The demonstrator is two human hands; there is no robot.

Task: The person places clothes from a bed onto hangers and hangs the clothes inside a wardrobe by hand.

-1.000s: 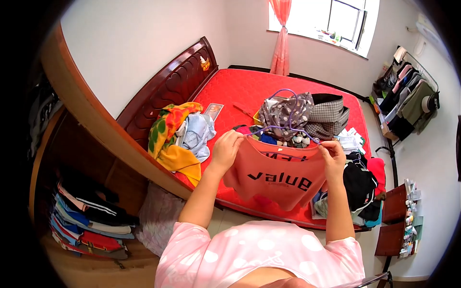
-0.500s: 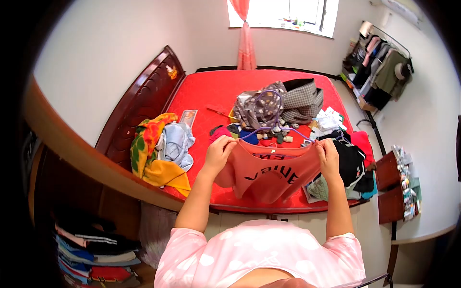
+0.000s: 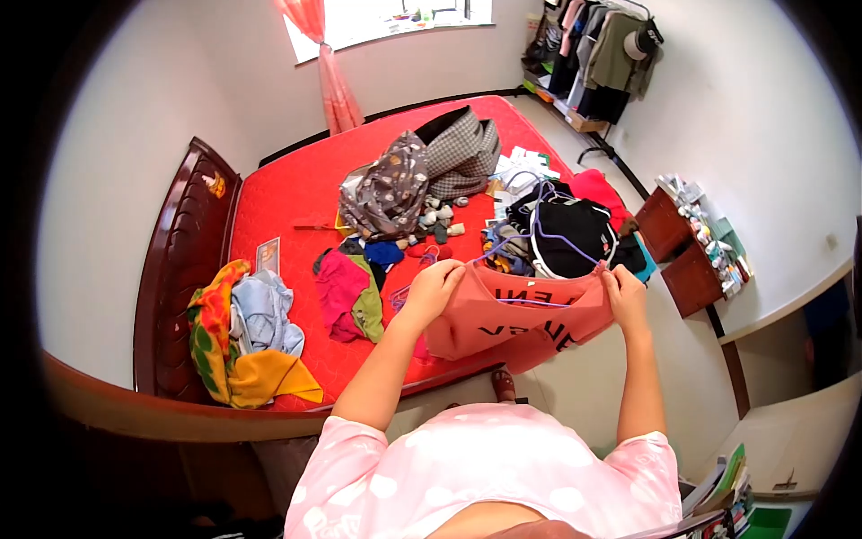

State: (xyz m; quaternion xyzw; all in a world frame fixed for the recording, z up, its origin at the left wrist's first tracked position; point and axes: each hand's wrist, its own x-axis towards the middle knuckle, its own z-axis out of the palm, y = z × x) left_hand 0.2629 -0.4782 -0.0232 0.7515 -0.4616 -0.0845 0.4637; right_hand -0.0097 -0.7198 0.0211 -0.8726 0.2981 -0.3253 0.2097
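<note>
A coral shirt (image 3: 512, 310) with dark lettering hangs stretched between my two hands, above the bed's near edge and the floor. Inside its neckline is a purple clothes hanger (image 3: 567, 241), its hook pointing up. My left hand (image 3: 437, 289) is closed on the shirt's left shoulder. Around the right shoulder, by the hanger's end, my right hand (image 3: 624, 295) is closed too. Behind the hanger lies a heap of dark clothes (image 3: 575, 235). Pink and green garments (image 3: 346, 296) lie on the bed left of my left hand.
The red bed (image 3: 287, 207) carries a grey patterned bundle (image 3: 388, 184), a checked cloth (image 3: 462, 148), rolled socks (image 3: 438, 216) and a pile with a yellow garment (image 3: 269, 382). Small drawers (image 3: 678, 247) topped with bottles stand right. A clothes rack (image 3: 611, 54) is at the back.
My view has turned to the right, so the bed sits further left. The shirt on its hanger has moved toward the bed's right end, still held in both hands.
</note>
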